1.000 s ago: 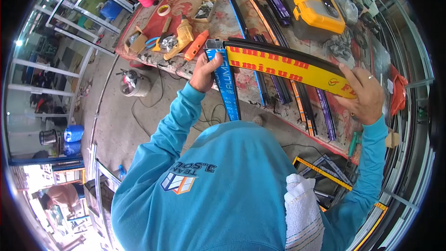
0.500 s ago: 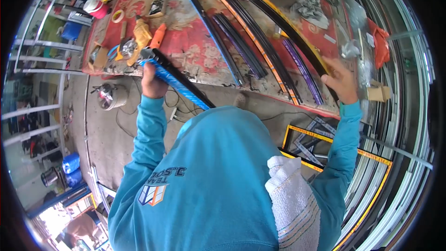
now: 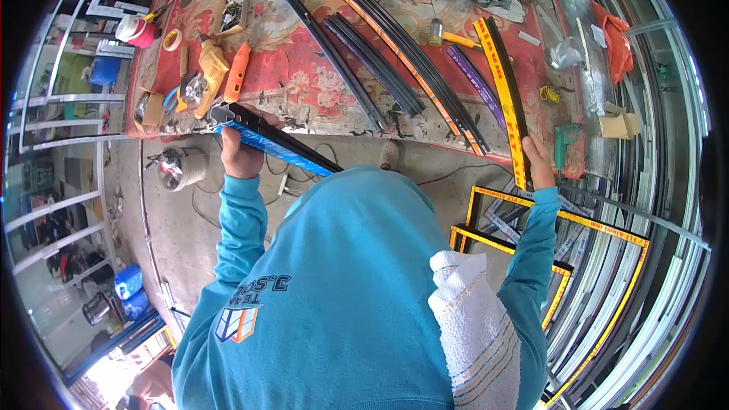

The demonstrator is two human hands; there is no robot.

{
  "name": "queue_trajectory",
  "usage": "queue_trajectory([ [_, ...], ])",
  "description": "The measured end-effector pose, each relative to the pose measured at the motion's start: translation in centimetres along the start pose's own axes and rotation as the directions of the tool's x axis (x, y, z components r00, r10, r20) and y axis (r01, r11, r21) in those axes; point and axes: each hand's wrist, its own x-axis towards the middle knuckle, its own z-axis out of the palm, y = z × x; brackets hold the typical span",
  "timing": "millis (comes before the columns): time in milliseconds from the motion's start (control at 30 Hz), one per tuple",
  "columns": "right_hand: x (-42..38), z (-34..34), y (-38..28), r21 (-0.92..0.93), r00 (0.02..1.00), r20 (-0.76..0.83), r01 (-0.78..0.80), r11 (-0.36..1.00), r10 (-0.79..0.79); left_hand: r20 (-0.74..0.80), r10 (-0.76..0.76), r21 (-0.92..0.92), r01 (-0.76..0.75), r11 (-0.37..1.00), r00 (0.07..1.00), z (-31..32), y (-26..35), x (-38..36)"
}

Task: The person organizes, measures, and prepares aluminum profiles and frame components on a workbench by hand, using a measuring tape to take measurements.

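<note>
My left hand (image 3: 241,155) is closed around one end of a black aluminium profile with blue printed film (image 3: 277,147). Its cut, hollow end faces up over the table's front edge, and my body hides the other end. In my right hand (image 3: 539,161) is a black profile with yellow printed film (image 3: 501,80), held near its lower end at the right front edge. Its yellow side faces up. A purple-filmed strip (image 3: 478,85) lies just left of it. Further left, orange-striped black profiles (image 3: 402,57) and other dark profiles (image 3: 372,64) rest on the table.
The worn red cloth-covered table (image 3: 296,91) also bears a hammer (image 3: 448,34), an orange tool (image 3: 237,72), a yellow drill (image 3: 211,68), a tape measure (image 3: 548,93) and a green glue gun (image 3: 563,144). A bucket (image 3: 179,167) and yellow-edged frames (image 3: 592,222) stand below.
My right hand has drawn the yellow-filmed profile toward me and turned its yellow face up. The hammer, tape measure and glue gun now show. My left hand still holds the blue-filmed profile.
</note>
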Motion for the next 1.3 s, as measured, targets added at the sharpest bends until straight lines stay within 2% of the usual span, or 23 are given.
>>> queue_trajectory([
  [67,0.6,-0.2,0.6,-0.004,0.999,-0.029,-0.022,1.0,0.022,0.003,-0.022,0.014,0.022,1.0,1.0,0.0,-0.1,0.1],
  [133,1.4,0.1,1.8,-0.13,0.989,0.001,0.149,0.98,-0.15,0.005,-0.026,0.025,0.025,0.999,1.0,0.2,-0.1,0.1],
  [167,1.7,0.4,2.4,-0.126,0.989,0.0,0.146,0.981,-0.147,0.006,-0.023,0.031,0.023,0.999,1.0,0.4,-0.1,0.1],
  [233,2.7,1.0,4.3,-0.352,0.973,-0.012,0.21,0.912,-0.229,0.002,-0.028,0.041,0.027,0.999,1.0,0.9,0.1,0.0],
  [267,3.2,1.4,5.4,-0.405,0.964,-0.03,0.23,0.885,-0.264,-0.003,-0.029,0.047,0.029,0.998,1.0,1.2,0.1,0.0],
  [367,3.7,2.9,5.3,-0.484,0.945,-0.036,0.269,0.832,-0.326,-0.006,0.003,0.089,-0.002,0.996,1.0,1.2,0.0,-0.3],
  [400,3.7,3.5,4.8,-0.505,0.949,-0.066,0.236,0.83,-0.309,-0.01,0.002,0.095,-0.001,0.995,1.0,1.2,0.0,-0.4],
  [533,4.9,5.4,5.6,-0.467,0.951,-0.066,0.237,0.852,-0.301,-0.039,0.021,0.077,-0.018,0.997,0.999,1.0,-0.1,-1.2],
  [633,5.9,7.5,5.3,-0.445,0.938,-0.012,0.305,0.842,-0.346,-0.041,0.057,0.053,-0.055,0.997,0.998,1.7,0.7,-1.4],
  [700,6.1,8.2,5.1,-0.49,0.94,-0.014,0.291,0.822,-0.342,0.035,0.054,0.073,-0.056,0.996,0.998,1.8,0.8,-1.5],
  [733,6.5,8.6,5.5,-0.541,0.912,-0.02,0.334,0.772,-0.409,-0.004,0.066,0.091,-0.066,0.994,0.998,1.7,0.8,-1.7],
  [833,6.7,9.4,4.1,-0.51,0.921,0.007,0.337,0.791,-0.388,-0.1,0.097,0.066,-0.09,0.994,0.99,2.2,1.0,-2.2],
  [867,6.5,9.6,3.1,-0.563,0.919,0.032,0.341,0.752,-0.393,-0.144,0.125,0.129,-0.107,0.986,0.982,2.4,1.3,-2.2],
  [900,6.5,9.8,2.9,-0.54,0.916,0.055,0.363,0.759,-0.398,-0.254,0.136,0.047,-0.129,0.991,0.958,2.3,1.2,-2.2],
  [967,6.9,10.0,2.6,-0.501,0.923,0.08,0.365,0.785,-0.378,-0.358,0.164,0.063,-0.152,0.986,0.919,2.2,1.9,-1.9],
  [1033,6.7,10.4,2.0,-0.484,0.915,0.11,0.391,0.783,-0.389,-0.33,0.2,0.119,-0.17,0.978,0.923,1.4,2.8,-2.1],
  [1133,6.0,11.3,0.2,-0.475,0.908,0.136,0.41,0.779,-0.395,-0.201,0.256,0.076,-0.245,0.966,0.946,0.6,3.6,-2.5],
  [1167,5.8,11.7,-0.3,-0.475,0.906,0.142,0.415,0.776,-0.398,-0.206,0.256,0.078,-0.245,0.966,0.944,0.7,3.7,-2.4],
  [1233,5.7,12.3,-0.6,-0.423,0.914,0.154,0.405,0.811,-0.376,-0.373,0.283,0.033,-0.292,0.956,0.884,1.9,4.2,-2.0],
  [1267,5.7,12.5,-0.5,-0.37,0.921,0.165,0.389,0.843,-0.352,-0.464,0.29,0.08,-0.287,0.955,0.837,3.0,4.7,-1.5],
  [1300,5.8,12.5,-0.5,-0.372,0.922,0.172,0.388,0.843,-0.348,-0.438,0.27,0.107,-0.248,0.963,0.858,3.0,5.4,-1.3],
])
